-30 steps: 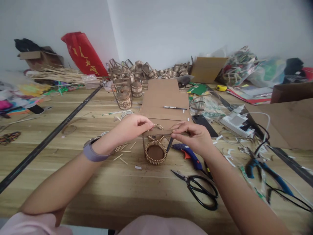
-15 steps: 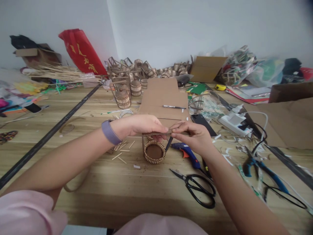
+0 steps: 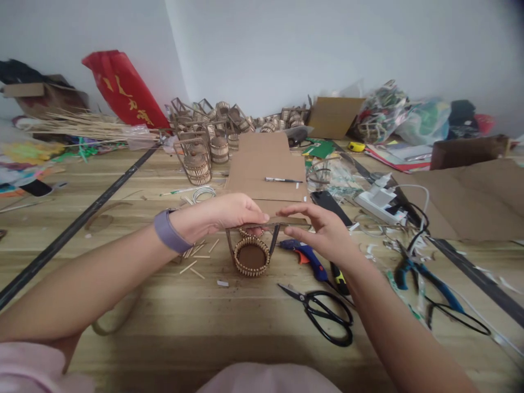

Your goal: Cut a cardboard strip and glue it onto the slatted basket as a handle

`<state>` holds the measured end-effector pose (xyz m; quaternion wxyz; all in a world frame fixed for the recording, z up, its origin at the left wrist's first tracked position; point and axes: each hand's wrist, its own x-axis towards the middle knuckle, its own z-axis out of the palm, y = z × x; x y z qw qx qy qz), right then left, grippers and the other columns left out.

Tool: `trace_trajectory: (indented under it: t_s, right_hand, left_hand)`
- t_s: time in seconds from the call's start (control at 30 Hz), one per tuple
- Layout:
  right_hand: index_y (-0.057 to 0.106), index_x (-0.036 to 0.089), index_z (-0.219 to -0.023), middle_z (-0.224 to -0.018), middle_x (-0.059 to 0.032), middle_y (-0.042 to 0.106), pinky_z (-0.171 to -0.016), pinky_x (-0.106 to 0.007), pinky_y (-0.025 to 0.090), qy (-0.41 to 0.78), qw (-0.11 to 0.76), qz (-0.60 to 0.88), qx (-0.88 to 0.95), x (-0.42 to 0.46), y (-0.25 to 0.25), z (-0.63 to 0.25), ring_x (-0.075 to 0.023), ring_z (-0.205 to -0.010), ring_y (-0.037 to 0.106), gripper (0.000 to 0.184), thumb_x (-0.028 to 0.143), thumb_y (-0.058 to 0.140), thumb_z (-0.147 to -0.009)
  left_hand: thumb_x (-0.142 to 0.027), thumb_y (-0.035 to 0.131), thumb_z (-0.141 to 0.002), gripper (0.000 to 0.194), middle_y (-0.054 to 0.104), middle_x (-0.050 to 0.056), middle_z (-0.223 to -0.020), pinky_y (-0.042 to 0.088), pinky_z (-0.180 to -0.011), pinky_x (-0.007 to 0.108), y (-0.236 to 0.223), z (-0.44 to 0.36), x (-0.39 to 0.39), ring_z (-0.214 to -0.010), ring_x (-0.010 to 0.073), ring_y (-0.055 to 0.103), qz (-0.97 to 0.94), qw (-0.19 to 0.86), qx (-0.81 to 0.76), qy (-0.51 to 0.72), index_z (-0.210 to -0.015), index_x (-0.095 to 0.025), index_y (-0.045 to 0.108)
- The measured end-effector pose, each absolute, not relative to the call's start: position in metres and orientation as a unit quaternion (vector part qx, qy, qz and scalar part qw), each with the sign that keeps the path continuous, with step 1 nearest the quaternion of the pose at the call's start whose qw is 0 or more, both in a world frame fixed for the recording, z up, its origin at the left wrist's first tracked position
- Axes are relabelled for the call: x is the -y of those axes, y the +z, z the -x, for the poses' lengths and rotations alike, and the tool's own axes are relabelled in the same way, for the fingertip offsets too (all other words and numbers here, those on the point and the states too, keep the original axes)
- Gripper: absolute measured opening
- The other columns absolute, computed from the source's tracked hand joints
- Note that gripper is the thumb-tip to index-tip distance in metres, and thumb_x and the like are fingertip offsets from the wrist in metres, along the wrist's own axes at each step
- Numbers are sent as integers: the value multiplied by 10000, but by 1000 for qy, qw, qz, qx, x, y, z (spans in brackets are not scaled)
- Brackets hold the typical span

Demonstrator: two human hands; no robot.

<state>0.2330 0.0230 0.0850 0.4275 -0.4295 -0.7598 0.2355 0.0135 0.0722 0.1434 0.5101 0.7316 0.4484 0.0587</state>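
Observation:
My left hand pinches a flat brown strip, which lies level across the top of a small basket's upright handle posts. Its lower fingers show only partly beneath the strip. My right hand is open at the strip's right end, thumb and fingers apart above and below it. Under both hands stands the small round basket, rimmed with short pale sticks, its brown floor visible. A blue glue gun lies just below my right hand, with black-handled scissors nearer to me.
Cut sticks are scattered left of the basket. Behind it lie a cardboard sheet with a pen, and a phone. Finished baskets crowd the back. To the right are a power strip and blue-handled pliers.
My right hand has let go of the strip and its fingers have spread apart. My left hand still holds the strip. The whole view has shifted, so things appear farther left.

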Motion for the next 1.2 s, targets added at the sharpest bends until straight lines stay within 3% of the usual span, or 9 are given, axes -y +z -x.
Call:
trace_trajectory:
  t_s: [0.2,0.37,0.6,0.87,1.03,1.2]
  right_hand:
    - [717,250,-997,-964,-40,764,-812,-350,533,163,421,406,795,-21,92,-225,-205,-889,698,165,304,694,-843]
    - [728,251,-858,-896,-35,768,-809,-347,542,194,438,366,798,-25,90,-220,-192,-857,704,69,283,667,-861]
    - [726,243,-832,-869,-32,765,-775,-339,547,218,470,357,777,-30,85,-222,-181,-808,700,41,256,687,-828]
    - [725,244,-804,-856,-33,763,-785,-350,546,221,480,359,769,-31,85,-222,-186,-812,697,39,247,690,-822]
    - [727,244,-811,-858,-33,767,-773,-348,550,230,483,351,768,-32,83,-220,-184,-802,698,29,243,699,-818]
    - [728,246,-802,-865,-31,767,-773,-344,558,239,493,355,758,-32,80,-220,-182,-808,703,31,265,708,-817]
  left_hand:
    - [-345,579,-811,296,655,2,-585,367,-647,260,146,-15,-69,-590,125,528,-733,502,-455,58,-590,-165,657]
    - [-310,611,-801,287,658,1,-583,384,-641,253,148,-15,-70,-576,114,529,-711,540,-447,63,-557,-168,663]
    - [-266,617,-794,240,685,27,-617,447,-697,269,139,-14,-79,-598,122,586,-678,607,-410,60,-592,-153,681]
    - [-427,580,-865,352,728,45,-700,461,-702,287,146,-9,-86,-640,153,615,-724,559,-402,32,-697,-167,748]
    - [-333,598,-870,261,718,19,-679,476,-783,280,141,-11,-88,-674,133,631,-720,597,-353,26,-724,-175,746]
    - [-292,648,-833,190,688,3,-631,476,-747,260,136,-15,-90,-638,114,606,-693,629,-352,30,-711,-168,724]
